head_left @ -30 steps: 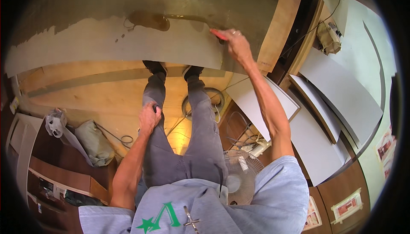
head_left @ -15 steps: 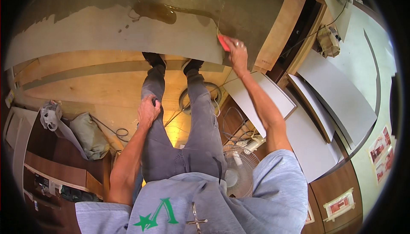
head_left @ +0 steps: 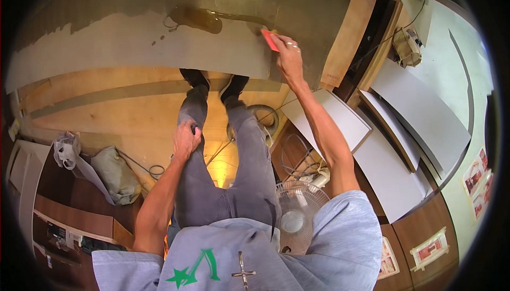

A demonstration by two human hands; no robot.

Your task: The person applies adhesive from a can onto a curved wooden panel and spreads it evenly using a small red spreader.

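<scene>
My right hand [head_left: 290, 60] grips a flat red spreader [head_left: 270, 40] over the large sheet [head_left: 223, 52] in front of me. The spreader is beside the right end of a streak of brown, glossy liquid, which looks like glue. That streak runs left into a thicker puddle [head_left: 199, 20] with a few drops near it. A dull brownish coat covers the far part of the sheet, while the near strip is bare and pale grey. My left hand [head_left: 186, 141] is closed against my left knee, around a small dark thing [head_left: 195, 130] mostly hidden by the fingers.
Grey panels [head_left: 419, 110] lean in a stack on the right, near a long wooden board [head_left: 345, 36]. A fan [head_left: 292, 219] and tangled cables stand by my right thigh. At left, a brown cabinet [head_left: 74, 211] holds a grey-green bag [head_left: 114, 176]. A coiled hose [head_left: 265, 118] lies by my feet.
My right hand has moved slightly left and farther away, taking the red spreader toward the glossy streak. The left hand stays at my knee. My right foot has shifted a little left.
</scene>
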